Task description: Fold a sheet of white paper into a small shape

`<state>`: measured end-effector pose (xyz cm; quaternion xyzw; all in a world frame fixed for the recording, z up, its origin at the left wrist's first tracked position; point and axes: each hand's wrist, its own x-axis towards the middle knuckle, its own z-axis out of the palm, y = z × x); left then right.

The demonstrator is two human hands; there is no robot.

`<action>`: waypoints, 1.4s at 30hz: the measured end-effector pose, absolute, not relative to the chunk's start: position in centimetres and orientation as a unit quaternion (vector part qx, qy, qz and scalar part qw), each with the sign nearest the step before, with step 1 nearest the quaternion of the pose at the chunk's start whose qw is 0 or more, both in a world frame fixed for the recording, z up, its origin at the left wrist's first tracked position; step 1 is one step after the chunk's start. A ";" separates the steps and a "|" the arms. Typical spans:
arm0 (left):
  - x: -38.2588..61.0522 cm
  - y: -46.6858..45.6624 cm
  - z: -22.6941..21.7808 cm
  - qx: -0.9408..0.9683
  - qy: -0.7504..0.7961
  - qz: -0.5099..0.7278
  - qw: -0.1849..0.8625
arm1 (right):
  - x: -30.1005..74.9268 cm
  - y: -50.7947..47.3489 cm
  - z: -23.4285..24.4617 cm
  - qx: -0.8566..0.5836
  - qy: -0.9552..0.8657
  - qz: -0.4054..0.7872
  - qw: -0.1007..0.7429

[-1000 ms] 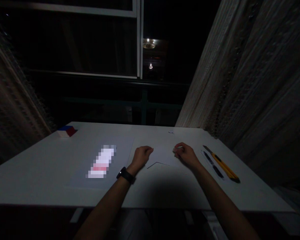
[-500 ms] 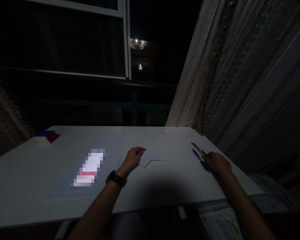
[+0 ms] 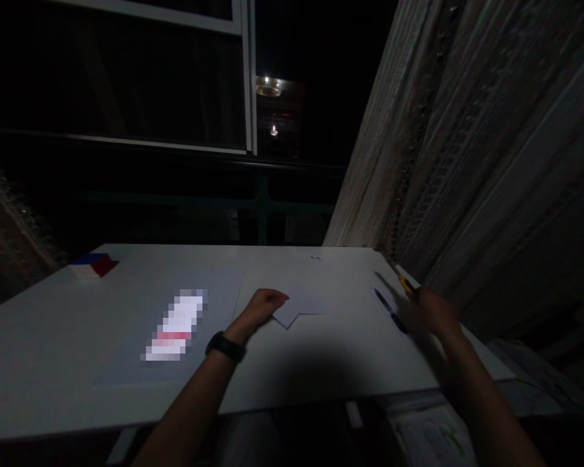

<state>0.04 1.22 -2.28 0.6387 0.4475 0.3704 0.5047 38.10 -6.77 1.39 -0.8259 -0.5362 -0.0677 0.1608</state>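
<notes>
My left hand (image 3: 263,307), with a dark watch at the wrist, rests curled on the edge of a white cut paper piece (image 3: 304,301) in the middle of the white table (image 3: 78,363). My right hand (image 3: 431,311) is at the table's right side, closed around the yellow utility knife (image 3: 405,281), whose tip points away from me. The hand is smeared by motion. A dark pen (image 3: 390,311) lies on the table just left of that hand.
A larger sheet (image 3: 126,324) with a blurred patch lies left of my left hand. A red, blue and white block (image 3: 91,265) sits at the far left corner. A curtain (image 3: 491,162) hangs close on the right; a dark window is behind.
My right hand left the paper, went right to the utility knife, and now has it lifted off the table. My left hand stayed on the paper.
</notes>
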 end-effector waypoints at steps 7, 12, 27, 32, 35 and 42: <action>0.1 -0.5 -0.2 0.428 0.354 0.413 0.722 | 30.4 -7.8 2.4 -0.720 -0.660 0.007 0.213; -0.2 -2.0 0.4 0.396 0.327 0.413 0.752 | 25.8 -8.7 0.9 -0.663 -0.714 0.079 0.209; 0.6 -4.4 -1.5 0.379 0.372 0.460 0.711 | 23.6 -8.7 -0.6 -0.605 -0.741 0.157 0.246; 0.9 -5.3 -2.2 0.424 0.374 0.462 0.684 | 24.1 -8.5 -0.9 -0.586 -0.753 0.159 0.253; 0.7 -5.9 -2.2 0.512 0.362 0.405 0.665 | 24.6 -8.4 -1.2 -0.570 -0.770 0.157 0.241; -0.5 -5.8 0.0 0.831 0.433 0.239 0.255 | 25.7 -8.4 -2.4 -0.553 -0.794 0.119 0.224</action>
